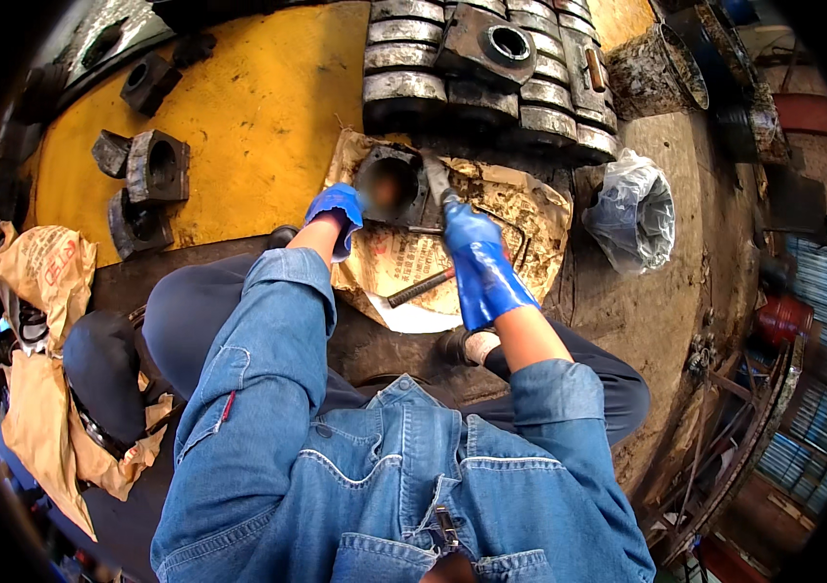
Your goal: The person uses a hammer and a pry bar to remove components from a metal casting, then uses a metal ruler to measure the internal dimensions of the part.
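Observation:
A dark metal block (419, 207) with a large round bore lies on a stained paper sack in front of me. My left hand (337, 207), in a blue rubber glove, is closed against the block's left side; its fingers are partly hidden. My right hand (472, 236), gloved alike, is closed around a grey, worn hand tool (436, 178) whose end lies along the block's right edge; its exact kind is unclear. Below the block, a tool with a ribbed black grip (420, 289) rests on the sack (539, 202). A thin bent metal rod shows beside my right wrist.
Rows of stacked metal blocks (405, 85) stand at the back, one bored block (487, 47) on top. Several loose blocks (157, 165) sit on a yellow plate (248, 107) at left. A plastic-lined container (633, 212) stands right, a rusty drum (648, 76) behind it. Brown paper (44, 272) lies left.

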`<state>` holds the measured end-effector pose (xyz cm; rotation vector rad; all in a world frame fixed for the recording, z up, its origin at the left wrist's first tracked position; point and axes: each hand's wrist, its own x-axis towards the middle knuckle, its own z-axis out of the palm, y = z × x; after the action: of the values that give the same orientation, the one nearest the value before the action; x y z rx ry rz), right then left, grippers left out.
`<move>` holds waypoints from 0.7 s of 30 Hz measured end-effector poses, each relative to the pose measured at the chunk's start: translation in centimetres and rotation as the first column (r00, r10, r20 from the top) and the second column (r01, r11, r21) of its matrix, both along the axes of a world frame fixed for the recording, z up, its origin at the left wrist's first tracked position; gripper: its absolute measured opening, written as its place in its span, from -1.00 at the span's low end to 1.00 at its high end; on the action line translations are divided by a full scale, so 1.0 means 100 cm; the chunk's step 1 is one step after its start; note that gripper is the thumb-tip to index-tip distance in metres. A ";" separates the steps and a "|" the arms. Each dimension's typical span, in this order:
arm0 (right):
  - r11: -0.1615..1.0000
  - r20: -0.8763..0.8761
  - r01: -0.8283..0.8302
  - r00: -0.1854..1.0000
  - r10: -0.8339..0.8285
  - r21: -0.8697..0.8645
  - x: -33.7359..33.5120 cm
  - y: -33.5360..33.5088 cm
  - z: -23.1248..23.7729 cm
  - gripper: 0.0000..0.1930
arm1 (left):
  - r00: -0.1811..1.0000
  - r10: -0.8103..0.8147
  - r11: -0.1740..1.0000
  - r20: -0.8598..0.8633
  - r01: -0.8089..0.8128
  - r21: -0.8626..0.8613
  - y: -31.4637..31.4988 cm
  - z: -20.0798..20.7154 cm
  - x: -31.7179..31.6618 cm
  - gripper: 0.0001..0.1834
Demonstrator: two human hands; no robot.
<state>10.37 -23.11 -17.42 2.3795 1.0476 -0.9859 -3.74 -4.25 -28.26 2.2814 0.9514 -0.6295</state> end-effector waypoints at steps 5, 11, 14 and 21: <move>0.944 0.085 -0.264 0.964 0.252 0.198 -0.021 -0.074 -0.005 -0.42 | 0.913 0.299 0.951 0.276 -0.262 -0.163 0.023 0.040 0.002 -0.52; 0.886 0.111 -0.419 0.908 0.405 0.200 -0.035 -0.117 -0.046 -0.48 | 0.760 0.402 0.914 0.510 -0.301 -0.272 0.052 0.208 0.045 -0.45; 0.913 0.017 -0.385 0.922 0.387 0.137 -0.031 -0.122 -0.058 -0.47 | 0.702 0.361 0.927 0.614 -0.201 -0.315 0.049 0.268 0.058 -0.40; 0.865 -0.062 -0.496 0.863 0.501 0.077 -0.047 -0.084 -0.006 -0.64 | 0.653 0.069 0.986 0.755 -0.162 0.049 0.035 0.303 0.011 -0.48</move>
<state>5.72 -31.55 -18.01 1.9532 1.6353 -0.8642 -2.66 -0.76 2.05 2.2161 0.6937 0.4516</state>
